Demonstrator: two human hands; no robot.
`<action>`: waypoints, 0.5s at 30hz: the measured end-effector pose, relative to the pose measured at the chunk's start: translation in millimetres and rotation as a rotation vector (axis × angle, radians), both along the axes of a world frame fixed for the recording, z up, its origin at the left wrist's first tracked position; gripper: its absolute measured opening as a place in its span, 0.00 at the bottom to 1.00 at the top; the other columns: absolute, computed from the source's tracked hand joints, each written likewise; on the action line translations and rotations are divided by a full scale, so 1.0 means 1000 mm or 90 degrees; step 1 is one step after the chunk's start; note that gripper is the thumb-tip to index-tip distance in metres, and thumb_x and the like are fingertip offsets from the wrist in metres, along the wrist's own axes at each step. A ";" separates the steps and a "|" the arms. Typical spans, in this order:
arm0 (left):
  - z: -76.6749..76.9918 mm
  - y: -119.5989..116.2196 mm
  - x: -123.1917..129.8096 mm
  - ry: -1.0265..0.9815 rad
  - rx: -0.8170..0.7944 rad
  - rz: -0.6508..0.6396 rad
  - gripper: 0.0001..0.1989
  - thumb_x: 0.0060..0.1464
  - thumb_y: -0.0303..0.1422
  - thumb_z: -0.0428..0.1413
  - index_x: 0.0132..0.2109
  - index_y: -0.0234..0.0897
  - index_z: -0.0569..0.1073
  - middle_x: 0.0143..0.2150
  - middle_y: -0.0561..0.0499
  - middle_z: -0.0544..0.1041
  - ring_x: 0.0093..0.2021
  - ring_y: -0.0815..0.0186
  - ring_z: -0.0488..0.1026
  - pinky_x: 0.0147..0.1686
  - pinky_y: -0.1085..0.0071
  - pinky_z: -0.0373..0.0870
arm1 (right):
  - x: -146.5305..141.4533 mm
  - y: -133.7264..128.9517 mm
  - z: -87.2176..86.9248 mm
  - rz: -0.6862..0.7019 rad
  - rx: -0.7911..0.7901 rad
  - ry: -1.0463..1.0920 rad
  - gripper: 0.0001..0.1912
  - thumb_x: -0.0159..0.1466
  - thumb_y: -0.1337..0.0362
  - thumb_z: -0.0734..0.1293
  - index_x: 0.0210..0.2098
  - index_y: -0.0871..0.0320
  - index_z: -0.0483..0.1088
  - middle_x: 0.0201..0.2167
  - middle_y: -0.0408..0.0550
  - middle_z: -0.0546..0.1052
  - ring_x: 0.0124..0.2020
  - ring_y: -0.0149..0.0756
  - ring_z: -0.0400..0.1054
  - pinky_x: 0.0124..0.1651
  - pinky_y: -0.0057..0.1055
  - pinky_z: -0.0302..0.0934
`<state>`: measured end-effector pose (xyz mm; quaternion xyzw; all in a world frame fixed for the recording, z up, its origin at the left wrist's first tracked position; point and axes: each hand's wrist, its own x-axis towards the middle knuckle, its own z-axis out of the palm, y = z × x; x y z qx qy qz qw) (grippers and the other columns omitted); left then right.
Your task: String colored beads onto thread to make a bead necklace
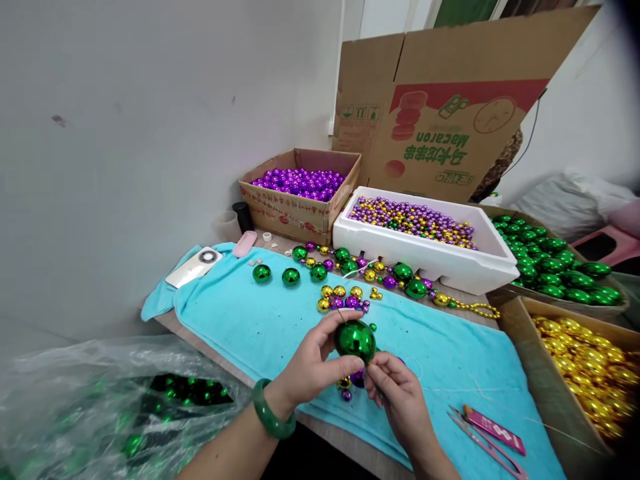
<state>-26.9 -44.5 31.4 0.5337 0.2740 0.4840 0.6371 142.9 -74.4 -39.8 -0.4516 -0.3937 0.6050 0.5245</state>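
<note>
A large shiny green bead (356,340) is held by my left hand (313,363), thumb below and fingers above it. A thin dark needle-like piece sticks up by the left fingertips. My right hand (400,393) is closed in a pinch at the bead's lower right end; what its fingertips grip is too small to tell. Purple and gold beads (346,395) hang or lie just under the hands, partly hidden. Beyond them, loose gold beads (339,291) and purple beads (352,303) lie on the turquoise towel (240,327), with green beads (291,277) farther left.
A finished-looking bead string (403,273) runs along a white foam box (425,267) of small beads. Boxes of purple (300,183), green (550,267) and gold beads (585,367) stand around. Scissors (487,447), a pink packet (495,430) and a phone (194,267) lie on the towel.
</note>
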 end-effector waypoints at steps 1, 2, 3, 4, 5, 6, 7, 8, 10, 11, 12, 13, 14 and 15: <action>-0.001 0.002 -0.001 0.029 0.006 0.025 0.25 0.48 0.34 0.62 0.55 0.42 0.70 0.55 0.46 0.69 0.53 0.58 0.66 0.53 0.65 0.62 | -0.002 0.001 0.006 -0.005 -0.005 -0.014 0.15 0.55 0.54 0.71 0.29 0.59 0.69 0.17 0.41 0.70 0.17 0.26 0.61 0.18 0.21 0.51; -0.001 0.006 -0.003 0.050 0.010 0.064 0.21 0.51 0.35 0.59 0.53 0.41 0.72 0.55 0.45 0.70 0.56 0.57 0.65 0.55 0.64 0.60 | -0.005 0.003 0.012 -0.011 -0.010 -0.031 0.15 0.54 0.53 0.71 0.29 0.59 0.69 0.17 0.41 0.70 0.17 0.26 0.61 0.18 0.21 0.50; -0.001 0.010 -0.006 0.064 0.010 0.107 0.17 0.54 0.36 0.57 0.51 0.40 0.74 0.55 0.45 0.71 0.57 0.58 0.64 0.57 0.64 0.58 | -0.009 0.006 0.018 -0.015 -0.013 -0.051 0.15 0.54 0.53 0.71 0.28 0.59 0.68 0.17 0.41 0.70 0.16 0.26 0.60 0.17 0.22 0.50; 0.000 0.014 -0.009 0.075 0.009 0.147 0.14 0.55 0.36 0.55 0.47 0.38 0.76 0.53 0.45 0.73 0.56 0.58 0.65 0.57 0.64 0.58 | -0.013 0.010 0.023 -0.016 -0.013 -0.071 0.16 0.54 0.53 0.70 0.28 0.59 0.68 0.17 0.41 0.70 0.16 0.26 0.60 0.17 0.22 0.50; 0.002 0.020 -0.014 0.087 0.008 0.180 0.13 0.56 0.36 0.54 0.44 0.37 0.77 0.50 0.45 0.74 0.55 0.59 0.66 0.57 0.64 0.58 | -0.017 0.014 0.028 -0.013 -0.007 -0.090 0.16 0.53 0.53 0.70 0.27 0.59 0.68 0.16 0.41 0.69 0.16 0.26 0.59 0.17 0.22 0.49; 0.005 0.026 -0.019 0.100 0.010 0.202 0.12 0.56 0.37 0.54 0.41 0.37 0.78 0.47 0.46 0.76 0.53 0.60 0.68 0.56 0.65 0.60 | -0.022 0.020 0.032 -0.005 0.003 -0.110 0.15 0.53 0.53 0.69 0.27 0.59 0.67 0.16 0.41 0.69 0.16 0.26 0.59 0.17 0.22 0.49; 0.009 0.032 -0.025 0.112 0.016 0.220 0.11 0.55 0.37 0.55 0.39 0.36 0.78 0.45 0.46 0.77 0.51 0.60 0.70 0.54 0.66 0.62 | -0.026 0.026 0.034 0.007 0.014 -0.134 0.14 0.53 0.54 0.68 0.28 0.59 0.67 0.17 0.41 0.70 0.16 0.26 0.59 0.17 0.23 0.50; 0.013 0.037 -0.031 0.126 0.022 0.236 0.11 0.54 0.37 0.55 0.38 0.36 0.78 0.44 0.46 0.77 0.49 0.61 0.70 0.51 0.67 0.64 | -0.030 0.033 0.035 0.026 0.024 -0.164 0.13 0.53 0.54 0.67 0.29 0.59 0.68 0.18 0.42 0.71 0.17 0.27 0.60 0.18 0.23 0.50; 0.023 0.047 -0.041 0.148 0.031 0.265 0.12 0.54 0.39 0.55 0.37 0.35 0.77 0.41 0.47 0.78 0.44 0.64 0.72 0.43 0.70 0.68 | -0.035 0.046 0.034 0.064 0.040 -0.225 0.12 0.53 0.56 0.66 0.32 0.59 0.69 0.21 0.44 0.73 0.17 0.28 0.61 0.19 0.25 0.53; 0.028 0.050 -0.046 0.150 0.030 0.271 0.13 0.54 0.40 0.54 0.36 0.35 0.76 0.38 0.47 0.78 0.41 0.65 0.73 0.39 0.72 0.69 | -0.036 0.053 0.032 0.076 0.047 -0.252 0.12 0.52 0.57 0.66 0.32 0.59 0.70 0.22 0.44 0.74 0.18 0.29 0.62 0.20 0.26 0.54; 0.032 0.053 -0.049 0.147 0.028 0.269 0.14 0.54 0.41 0.54 0.35 0.34 0.75 0.36 0.47 0.78 0.38 0.66 0.73 0.35 0.73 0.69 | -0.036 0.059 0.031 0.078 0.056 -0.273 0.12 0.51 0.59 0.66 0.32 0.59 0.71 0.22 0.44 0.74 0.18 0.29 0.62 0.21 0.27 0.55; 0.037 0.054 -0.052 0.143 0.027 0.264 0.14 0.54 0.42 0.54 0.35 0.35 0.73 0.33 0.48 0.77 0.35 0.66 0.74 0.31 0.74 0.69 | -0.036 0.064 0.030 0.071 0.066 -0.289 0.11 0.51 0.60 0.66 0.32 0.59 0.72 0.22 0.44 0.74 0.19 0.30 0.62 0.22 0.28 0.56; 0.040 0.055 -0.053 0.139 0.027 0.259 0.14 0.54 0.42 0.53 0.35 0.35 0.72 0.31 0.49 0.77 0.33 0.67 0.74 0.29 0.75 0.69 | -0.036 0.069 0.030 0.058 0.076 -0.300 0.11 0.50 0.61 0.67 0.32 0.59 0.73 0.21 0.43 0.73 0.19 0.30 0.62 0.24 0.29 0.57; 0.043 0.056 -0.054 0.137 0.029 0.255 0.14 0.54 0.42 0.53 0.34 0.35 0.71 0.29 0.50 0.76 0.31 0.67 0.74 0.28 0.75 0.69 | -0.036 0.072 0.032 0.045 0.087 -0.312 0.10 0.51 0.61 0.67 0.32 0.59 0.73 0.21 0.43 0.73 0.20 0.30 0.62 0.25 0.29 0.57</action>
